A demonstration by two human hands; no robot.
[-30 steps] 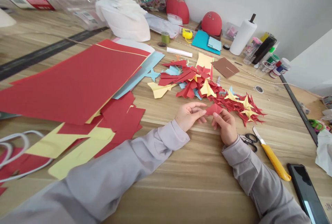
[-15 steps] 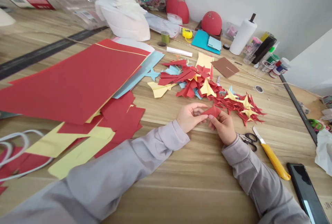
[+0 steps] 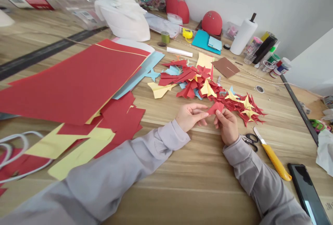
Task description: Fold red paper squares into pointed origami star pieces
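Note:
A small folded piece of red paper (image 3: 215,108) is held up between my two hands, above the wooden table. My left hand (image 3: 191,116) pinches its left corner between thumb and fingers. On the other side, my right hand (image 3: 227,124) grips the lower right edge with thumb and forefinger. Just beyond my hands lies a heap of folded red paper pieces (image 3: 191,88), with pointed red and yellow paper stars (image 3: 247,104) at its right end. Beside my right wrist are dark-handled scissors (image 3: 251,139) and a yellow utility knife (image 3: 275,160).
Large red paper sheets (image 3: 75,82) cover the left side, with yellow paper strips (image 3: 80,153) and a white cable (image 3: 24,145) nearer me. A phone (image 3: 309,190) lies at the right. Along the back stand a white bottle (image 3: 244,36), a red dome (image 3: 212,23) and paint jars (image 3: 283,67).
The red paper has turned and tilted up, showing more of its face. My right hand has shifted slightly right and down, and its fingers have moved away from my left hand's.

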